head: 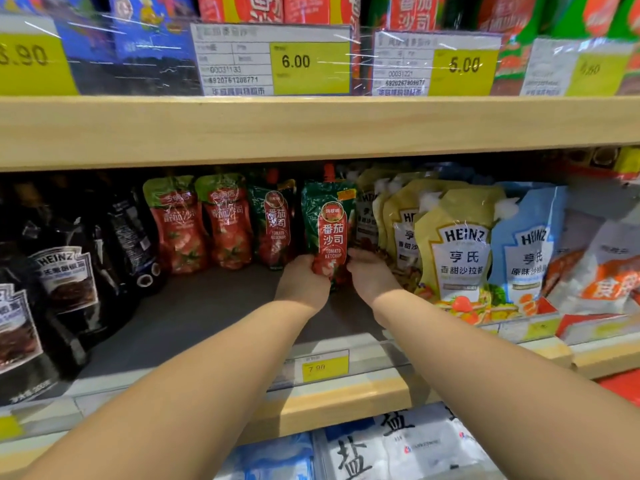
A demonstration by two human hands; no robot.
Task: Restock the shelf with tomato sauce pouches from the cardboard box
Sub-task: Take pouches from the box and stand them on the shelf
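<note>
A green and red tomato ketchup pouch (329, 226) with a red cap stands upright at the back of the middle shelf (194, 320). My left hand (303, 284) grips its lower left corner and my right hand (370, 275) holds its lower right side. Just left of it stands another pouch of the same kind (274, 223). Farther left are two red pouches with green tops (201, 223). The cardboard box is out of view.
Black Heinz pouches (65, 271) fill the shelf's left end; yellow (453, 251) and blue Heinz pouches (526, 251) crowd the right. A wooden shelf board (311, 129) with price tags hangs above. A 7.90 tag (320, 368) marks the front edge. Salt bags (398, 445) lie below.
</note>
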